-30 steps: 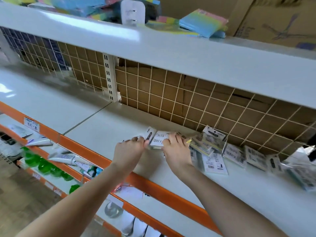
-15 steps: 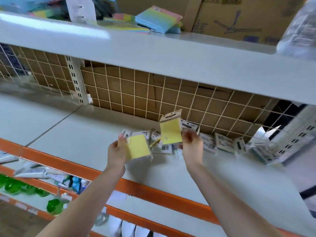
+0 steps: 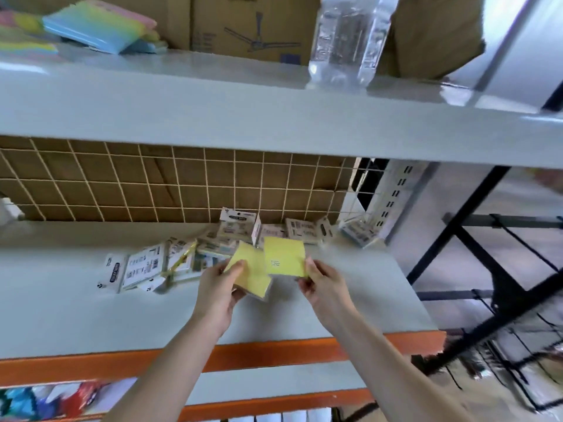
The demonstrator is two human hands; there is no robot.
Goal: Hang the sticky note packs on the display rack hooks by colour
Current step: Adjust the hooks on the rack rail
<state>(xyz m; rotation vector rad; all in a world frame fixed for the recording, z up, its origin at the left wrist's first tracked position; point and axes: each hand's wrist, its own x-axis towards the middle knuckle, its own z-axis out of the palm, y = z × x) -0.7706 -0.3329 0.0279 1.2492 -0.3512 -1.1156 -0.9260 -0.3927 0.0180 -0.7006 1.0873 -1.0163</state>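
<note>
My left hand [image 3: 221, 287] grips a yellow sticky note pack [image 3: 251, 271] by its left corner, above the grey shelf [image 3: 76, 300]. My right hand [image 3: 324, 284] holds a second yellow sticky note pack [image 3: 283, 258] by its right edge, its card header pointing away. The two packs overlap slightly between my hands. More packs [image 3: 143, 269] lie face down in a loose row along the back of the shelf, against the wire grid [image 3: 152, 184]. A black display rack [image 3: 502, 284] stands to the right of the shelving; its hooks are blurred.
An upper shelf [image 3: 243, 117] overhangs, carrying pastel note pads [image 3: 100, 25], cardboard boxes [image 3: 253, 25] and a clear plastic bottle [image 3: 347, 41]. The shelf front has an orange edge [image 3: 274, 351]. A perforated white upright [image 3: 396, 196] marks the shelf's right end.
Both hands lifted a yellow pack each off the row on the shelf and brought them together. The view swung right, bringing the black rack into sight.
</note>
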